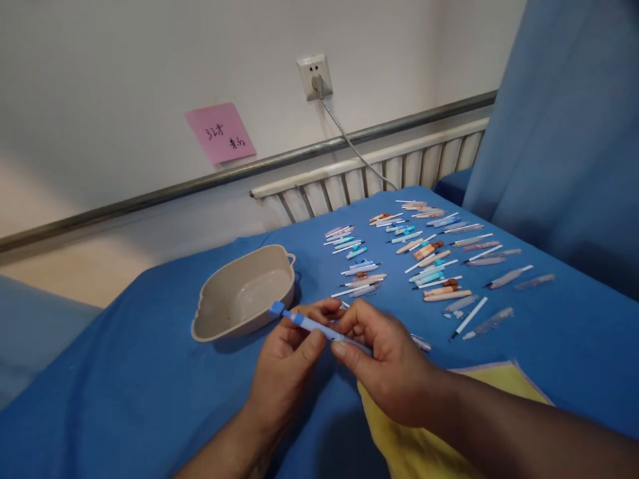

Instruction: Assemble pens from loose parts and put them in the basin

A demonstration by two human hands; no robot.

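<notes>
A light blue pen (312, 324) with a darker blue topper at its end is held between both hands over the blue cloth. My left hand (289, 352) grips it near the topper, thumb along the barrel. My right hand (382, 359) pinches its other end, which the fingers partly cover. Just beyond my hands stands a beige plastic basin (244, 293) with a small loop handle. Under my right forearm lies a yellow cloth (414, 439). Several pen parts, white refills (470, 317) and coloured or clear barrels (492, 322), are spread in small groups to the right.
The blue cloth (124, 372) covers the bed-like surface. Behind it runs a pale metal railing (359, 163) along the wall, with a cable (347, 136) hanging from a socket (314, 74). A pink note (220, 133) is on the wall. At right hangs a blue curtain (564, 133).
</notes>
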